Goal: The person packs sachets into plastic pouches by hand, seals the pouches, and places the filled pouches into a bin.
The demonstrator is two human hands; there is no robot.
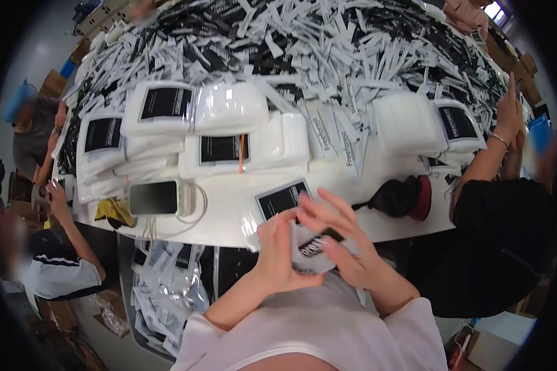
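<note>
A bent white packet (315, 263) with black lettering is held just past the table's near edge. My left hand (277, 253) is closed around its left side, thumb below and fingers above. Smeared by motion, my right hand (356, 250) is at the packet's right side with its fingers stretched out and apart; I cannot tell whether its thumb presses on the packet. Beyond my hands, a clear plastic bag (252, 217) with a black label lies on the white table, partly hidden by my fingers.
Stacks of white pouches (232, 108) and more pouches (408, 123) stand before a heap of black and white sachets (346, 55). A phone (153, 198), cable, yellow cloth (114, 212) and black-and-red pouch (399, 198) lie nearby. A bin (130, 303) holds packets. Co-workers sit both sides.
</note>
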